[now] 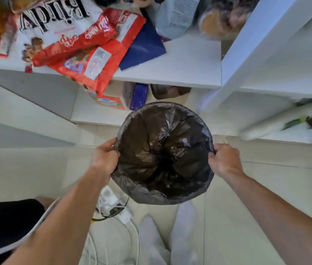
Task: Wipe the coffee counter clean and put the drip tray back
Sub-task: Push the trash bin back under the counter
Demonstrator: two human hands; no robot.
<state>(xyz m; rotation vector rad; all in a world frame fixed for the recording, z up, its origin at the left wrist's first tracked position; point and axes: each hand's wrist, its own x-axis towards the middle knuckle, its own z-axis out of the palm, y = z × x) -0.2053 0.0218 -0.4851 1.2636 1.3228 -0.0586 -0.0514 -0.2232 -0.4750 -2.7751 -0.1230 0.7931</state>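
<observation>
Snack bags (86,54) on white shelf (180,73)

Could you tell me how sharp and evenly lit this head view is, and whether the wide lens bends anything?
In the head view the light is soft and even, with small glints on the black bin liner; the left hand and right hand gripping its rim are fairly sharp, the top shelf items and white-socked feet are blurred; the white shelf edges splay outward from wide-angle distortion.
</observation>
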